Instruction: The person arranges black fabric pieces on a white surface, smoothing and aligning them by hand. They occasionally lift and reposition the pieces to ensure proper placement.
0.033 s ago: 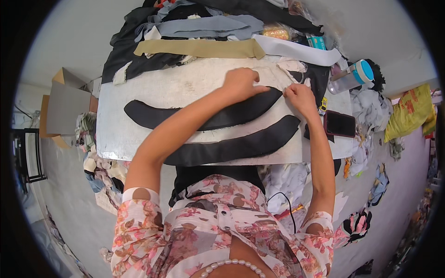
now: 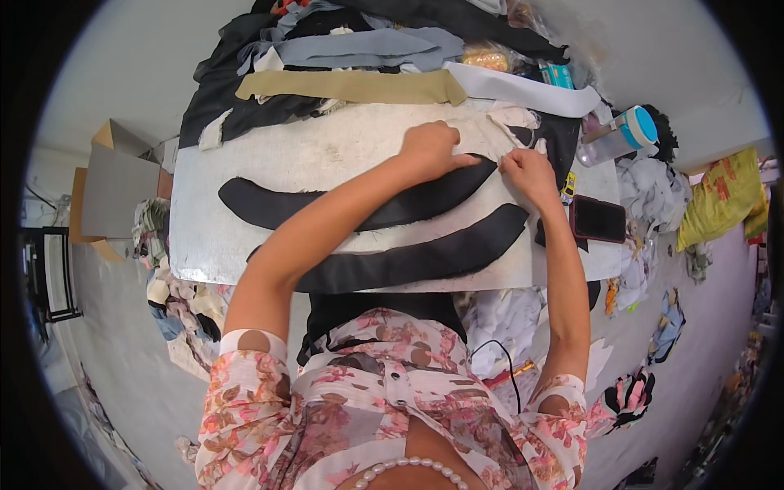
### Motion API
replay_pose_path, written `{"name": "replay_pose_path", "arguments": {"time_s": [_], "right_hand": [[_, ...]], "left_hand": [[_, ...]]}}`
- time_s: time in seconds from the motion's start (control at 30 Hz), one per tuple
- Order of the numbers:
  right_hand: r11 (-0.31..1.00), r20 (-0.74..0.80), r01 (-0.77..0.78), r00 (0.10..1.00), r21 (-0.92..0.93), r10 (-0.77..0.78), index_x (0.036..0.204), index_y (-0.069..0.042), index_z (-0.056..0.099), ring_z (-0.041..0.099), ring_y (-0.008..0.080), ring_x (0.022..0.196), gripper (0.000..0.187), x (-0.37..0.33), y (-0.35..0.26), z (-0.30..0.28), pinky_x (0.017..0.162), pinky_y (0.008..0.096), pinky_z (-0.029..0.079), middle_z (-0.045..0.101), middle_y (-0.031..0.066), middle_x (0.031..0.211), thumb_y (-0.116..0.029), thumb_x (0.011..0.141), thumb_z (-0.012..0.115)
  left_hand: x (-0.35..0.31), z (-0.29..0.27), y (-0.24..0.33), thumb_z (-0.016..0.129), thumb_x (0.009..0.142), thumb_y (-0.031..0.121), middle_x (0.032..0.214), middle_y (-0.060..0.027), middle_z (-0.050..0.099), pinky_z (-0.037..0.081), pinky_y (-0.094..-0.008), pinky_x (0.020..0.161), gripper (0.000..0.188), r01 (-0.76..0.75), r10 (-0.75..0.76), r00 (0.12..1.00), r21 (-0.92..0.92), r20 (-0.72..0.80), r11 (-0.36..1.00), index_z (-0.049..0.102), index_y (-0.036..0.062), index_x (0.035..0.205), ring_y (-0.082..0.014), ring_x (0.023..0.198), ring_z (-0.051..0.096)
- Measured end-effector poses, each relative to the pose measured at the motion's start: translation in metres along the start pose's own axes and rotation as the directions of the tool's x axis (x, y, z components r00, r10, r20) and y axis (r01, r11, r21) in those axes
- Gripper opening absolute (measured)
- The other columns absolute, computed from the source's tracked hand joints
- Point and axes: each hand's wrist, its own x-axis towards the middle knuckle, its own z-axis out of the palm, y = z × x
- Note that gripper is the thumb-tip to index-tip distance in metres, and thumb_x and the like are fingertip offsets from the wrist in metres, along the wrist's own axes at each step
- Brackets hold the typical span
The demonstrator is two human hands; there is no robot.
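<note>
A curved black fabric strip (image 2: 408, 201) lies across the white tabletop (image 2: 196, 180), its right end narrowing to a point. My left hand (image 2: 429, 153) is over its upper edge, fingers curled and thumb laid on the cloth near that end. At the tip, my right hand (image 2: 529, 173) is closed with its fingertips pinched against the strip's corner. A second curved black fabric strip (image 2: 416, 257) rests nearer to me, along the front edge, untouched by my hands. My left forearm covers parts of both strips.
Beyond my hands lie a khaki strip (image 2: 351, 86), a white strip (image 2: 527, 91) and heaped grey cloth (image 2: 367, 46). To the right are a clear bottle (image 2: 612, 140) with a blue lid and a phone (image 2: 599, 218). A cardboard box (image 2: 122, 192) stands off the table's left side.
My left hand and forearm have shifted slightly to the right, the thumb moving a little along the upper strip. The right hand and both strips look the same.
</note>
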Motion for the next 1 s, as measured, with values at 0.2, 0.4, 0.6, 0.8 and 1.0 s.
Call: {"name": "replay_pose_path", "arguments": {"time_s": [0.2, 0.4, 0.6, 0.8, 1.0], "right_hand": [[1.000, -0.005, 0.015, 1.000, 0.014, -0.015, 0.077, -0.007, 0.072, 0.066, 0.0332, 0.074, 0.025, -0.003, -0.002, -0.004, 0.068, 0.0429, 0.051, 0.068, 0.0154, 0.078, -0.026, 0.084, 0.056], [1.000, 0.065, -0.011, 0.998, -0.017, 0.012, 0.080, -0.007, 0.071, 0.065, 0.0349, 0.075, 0.026, 0.002, 0.001, -0.001, 0.069, 0.0436, 0.050, 0.068, 0.0158, 0.079, -0.025, 0.086, 0.053], [0.989, 0.005, 0.050, 0.999, 0.137, -0.051, 0.091, -0.005, 0.069, 0.065, 0.0388, 0.079, 0.025, -0.003, -0.005, 0.002, 0.072, 0.0461, 0.050, 0.067, 0.0196, 0.084, -0.023, 0.092, 0.051], [0.970, 0.224, 0.230, 0.952, -0.074, -0.208, 0.109, -0.010, 0.068, 0.064, 0.0406, 0.084, 0.025, -0.021, -0.026, 0.004, 0.075, 0.0485, 0.050, 0.068, 0.0206, 0.088, -0.019, 0.091, 0.054], [0.979, 0.377, 0.190, 0.904, 0.068, -0.201, 0.111, -0.009, 0.067, 0.064, 0.0395, 0.089, 0.026, -0.039, -0.048, -0.010, 0.079, 0.0481, 0.050, 0.068, 0.0202, 0.093, -0.019, 0.090, 0.056]], "left_hand": [[0.025, 0.019, 0.011, 0.077, 0.069, 0.060, 0.097, -0.0145, 0.063, 0.050, -0.0422, 0.074, 0.058, -0.093, 0.080, 0.990, 0.113, 0.116, 0.989, 0.069, 0.0070, 0.091, -0.0328, 0.095, 0.062], [0.028, 0.018, 0.003, 0.082, 0.067, 0.049, 0.081, -0.0103, 0.066, 0.048, -0.0403, 0.067, 0.048, -0.214, 0.234, 0.961, -0.137, 0.150, 0.967, 0.062, 0.0076, 0.082, -0.0303, 0.078, 0.063], [0.023, 0.005, -0.010, 0.083, 0.073, 0.014, 0.085, -0.0040, 0.069, 0.048, -0.0271, 0.069, 0.033, -0.067, 0.288, 0.931, -0.673, 0.223, 0.737, 0.059, 0.0076, 0.095, -0.0118, 0.078, 0.065], [0.017, -0.011, -0.023, 0.079, 0.076, 0.001, 0.096, -0.0046, 0.072, 0.048, -0.0211, 0.079, 0.037, 0.110, 0.315, 0.914, -0.901, 0.258, 0.419, 0.058, 0.0056, 0.106, -0.0082, 0.088, 0.065], [0.026, -0.005, -0.026, 0.078, 0.081, 0.009, 0.088, -0.0023, 0.069, 0.047, -0.0214, 0.076, 0.035, 0.090, 0.252, 0.934, -0.850, 0.253, 0.519, 0.060, 0.0048, 0.111, -0.0069, 0.081, 0.061]]}}
